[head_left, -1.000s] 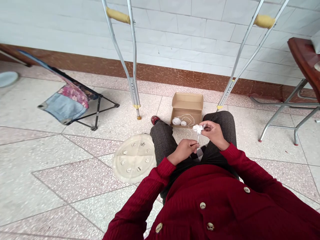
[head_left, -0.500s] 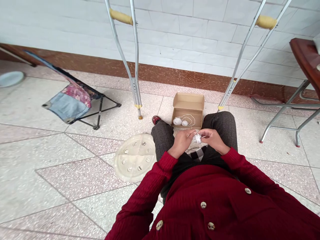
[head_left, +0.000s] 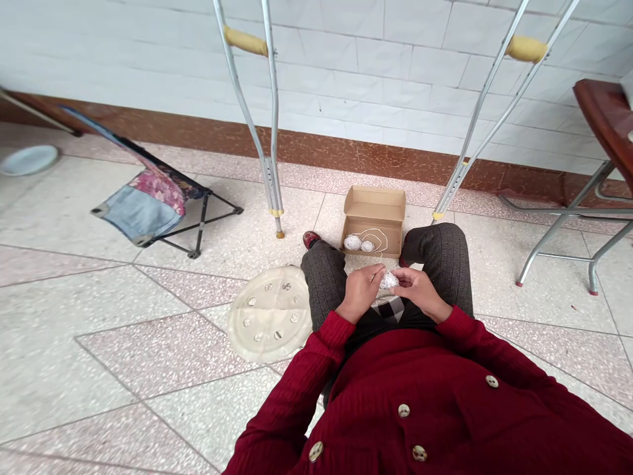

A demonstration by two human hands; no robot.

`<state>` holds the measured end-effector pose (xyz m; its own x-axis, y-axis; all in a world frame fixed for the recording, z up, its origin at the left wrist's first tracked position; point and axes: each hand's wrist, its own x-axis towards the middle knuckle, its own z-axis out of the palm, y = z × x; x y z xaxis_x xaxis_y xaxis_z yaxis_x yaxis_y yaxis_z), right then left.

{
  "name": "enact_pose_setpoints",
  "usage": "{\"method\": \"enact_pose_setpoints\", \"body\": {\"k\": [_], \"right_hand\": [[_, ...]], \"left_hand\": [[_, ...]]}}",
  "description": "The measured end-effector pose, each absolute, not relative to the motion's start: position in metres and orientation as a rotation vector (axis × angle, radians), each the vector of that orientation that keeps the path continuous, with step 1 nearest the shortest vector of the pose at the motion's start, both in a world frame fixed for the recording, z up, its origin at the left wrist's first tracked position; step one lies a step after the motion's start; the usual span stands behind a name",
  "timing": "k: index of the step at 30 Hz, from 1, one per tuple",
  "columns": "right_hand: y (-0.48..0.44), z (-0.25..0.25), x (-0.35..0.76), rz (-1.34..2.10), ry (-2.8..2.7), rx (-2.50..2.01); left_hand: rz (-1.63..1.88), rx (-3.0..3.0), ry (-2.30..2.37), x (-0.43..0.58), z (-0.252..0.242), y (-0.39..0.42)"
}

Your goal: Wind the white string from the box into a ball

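Note:
Between my hands, above my lap, is a small bundle of white yarn (head_left: 389, 280). My left hand (head_left: 363, 289) is closed, its thumb and fingers pinched at the bundle's left side. My right hand (head_left: 418, 288) holds the bundle's right side with bent fingers. Past my hands, on the floor between my feet, an open cardboard box (head_left: 374, 202) contains two white yarn balls, a larger one (head_left: 352, 243) and a smaller one (head_left: 367, 246). A loose white strand (head_left: 384, 239) loops inside the box and runs over its front edge toward my hands.
A round cream mat with holes (head_left: 242, 300) lies left of my leg. Two crutches, a left one (head_left: 271, 178) and a right one (head_left: 457, 173), lean at the wall. A folding chair (head_left: 143, 204) stands left, a metal-legged chair (head_left: 564, 214) right, a pale basin (head_left: 30, 160) far left.
Both hands have lowered slightly toward my lap with the white yarn bundle, which has turned between the fingers. The view has shifted a little.

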<state>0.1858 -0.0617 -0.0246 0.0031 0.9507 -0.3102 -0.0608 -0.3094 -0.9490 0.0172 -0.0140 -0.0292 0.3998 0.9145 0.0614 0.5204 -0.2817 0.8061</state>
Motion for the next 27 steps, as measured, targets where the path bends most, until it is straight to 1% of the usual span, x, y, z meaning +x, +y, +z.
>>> {"method": "enact_pose_setpoints", "body": {"k": [4, 8, 11, 15, 18, 20, 22, 25, 27], "right_hand": [[-0.063, -0.027, 0.183, 1.215, -1.232, -1.494], [-0.061, -0.017, 0.182, 1.249, -1.194, -1.403], [-0.049, -0.008, 0.187, 1.263, -1.084, -1.321], [-0.024, -0.012, 0.202, 1.097, -1.050, -1.396], [-0.020, -0.027, 0.211, 0.982, -1.279, -1.533], [-0.029, -0.034, 0.211, 1.032, -1.471, -1.515], [-0.043, -0.031, 0.207, 1.221, -1.532, -1.404], [-0.058, -0.008, 0.199, 1.527, -1.312, -1.236], [-0.057, 0.010, 0.199, 1.566, -1.107, -1.175]], "left_hand": [[0.704, 1.834, 1.160, 0.014, -0.028, -0.007], [0.690, 1.740, 1.123, 0.014, -0.028, -0.002], [0.594, 1.693, 1.082, 0.021, -0.031, -0.011], [0.388, 1.819, 0.918, 0.030, -0.024, -0.029], [0.365, 2.041, 0.880, 0.024, -0.008, -0.026], [0.435, 2.157, 0.905, 0.016, 0.003, -0.015], [0.523, 2.172, 0.921, 0.007, 0.007, -0.004], [0.585, 1.982, 0.920, 0.003, 0.000, 0.003], [0.573, 1.847, 0.927, 0.008, -0.009, -0.004]]}}
